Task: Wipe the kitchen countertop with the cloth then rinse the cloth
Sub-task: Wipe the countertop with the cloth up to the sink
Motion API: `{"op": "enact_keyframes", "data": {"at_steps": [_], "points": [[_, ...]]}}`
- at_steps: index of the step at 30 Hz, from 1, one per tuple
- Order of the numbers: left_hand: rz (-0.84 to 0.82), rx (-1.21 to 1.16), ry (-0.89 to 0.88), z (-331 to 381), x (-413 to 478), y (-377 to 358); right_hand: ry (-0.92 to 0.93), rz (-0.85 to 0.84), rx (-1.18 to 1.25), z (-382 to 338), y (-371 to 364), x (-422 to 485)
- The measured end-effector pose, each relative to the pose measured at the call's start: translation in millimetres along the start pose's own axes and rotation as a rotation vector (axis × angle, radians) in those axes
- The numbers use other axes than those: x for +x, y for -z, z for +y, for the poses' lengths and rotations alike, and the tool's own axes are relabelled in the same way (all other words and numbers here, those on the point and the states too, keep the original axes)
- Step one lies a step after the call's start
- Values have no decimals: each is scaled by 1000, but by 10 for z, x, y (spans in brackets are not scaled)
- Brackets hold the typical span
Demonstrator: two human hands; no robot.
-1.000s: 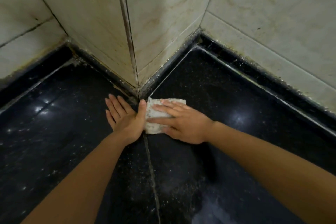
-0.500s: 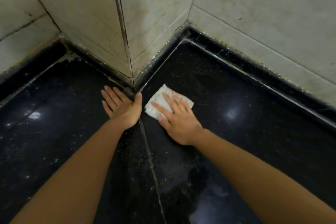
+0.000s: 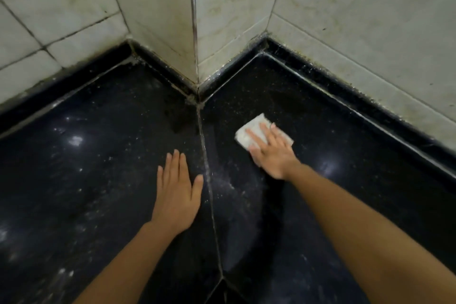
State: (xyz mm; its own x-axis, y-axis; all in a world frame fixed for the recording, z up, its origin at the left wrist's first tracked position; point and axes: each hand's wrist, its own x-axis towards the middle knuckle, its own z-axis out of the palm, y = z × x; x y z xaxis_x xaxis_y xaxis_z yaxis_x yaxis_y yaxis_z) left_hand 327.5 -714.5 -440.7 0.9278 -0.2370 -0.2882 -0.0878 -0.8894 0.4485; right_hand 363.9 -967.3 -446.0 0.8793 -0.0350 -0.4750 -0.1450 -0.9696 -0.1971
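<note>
On the black countertop [image 3: 320, 205], at about two o'clock from the middle of the view, the right hand [image 3: 272, 155] lies flat on a white folded cloth [image 3: 249, 131]. Its fingers [image 3: 255, 138] are stretched out and a little spread, pressing the cloth down from above; they are not curled around it, so the hand pushes the cloth and does not grip it. The cloth is a small rectangle, and its long axis goes from about ten o'clock to four o'clock, while the fingers point toward eleven o'clock. One corner of the cloth points toward the wall at twelve o'clock. No writing or label can be read on it.

The left hand [image 3: 176, 195] rests open, palm down, directly on the stone at about eight o'clock from the cloth, well apart from it. Its fingers are straight and close together and point to twelve o'clock; it holds nothing.

Between the two hands a thin pale seam [image 3: 209, 190] runs over the countertop from six o'clock up to the outer corner of the tiled wall [image 3: 222, 7] at twelve o'clock. White specks and dusty smears lie on the dark stone near the seam. A low black border [image 3: 370, 96] runs along the foot of the tiles, which are pale and stained.
</note>
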Motion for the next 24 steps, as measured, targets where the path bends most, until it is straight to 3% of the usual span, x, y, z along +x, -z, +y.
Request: {"op": "enact_keyframes", "data": {"at_steps": [2, 6, 15, 20, 24], "points": [[10, 19, 15, -51, -309, -107, -100, -1, 59, 73, 46, 124], [13, 72, 42, -49, -747, -385, -97, 29, 127, 26, -125, -134], [143, 77, 91, 141, -1169, -790, 178, 9, -3, 219, -847, -1536], [101, 119, 135, 89, -1233, -782, 471, -1, -159, 284, -1192, -2079], [35, 118, 142, 26, -1264, -781, 567, 5, -257, 378, -1086, -1935]]}}
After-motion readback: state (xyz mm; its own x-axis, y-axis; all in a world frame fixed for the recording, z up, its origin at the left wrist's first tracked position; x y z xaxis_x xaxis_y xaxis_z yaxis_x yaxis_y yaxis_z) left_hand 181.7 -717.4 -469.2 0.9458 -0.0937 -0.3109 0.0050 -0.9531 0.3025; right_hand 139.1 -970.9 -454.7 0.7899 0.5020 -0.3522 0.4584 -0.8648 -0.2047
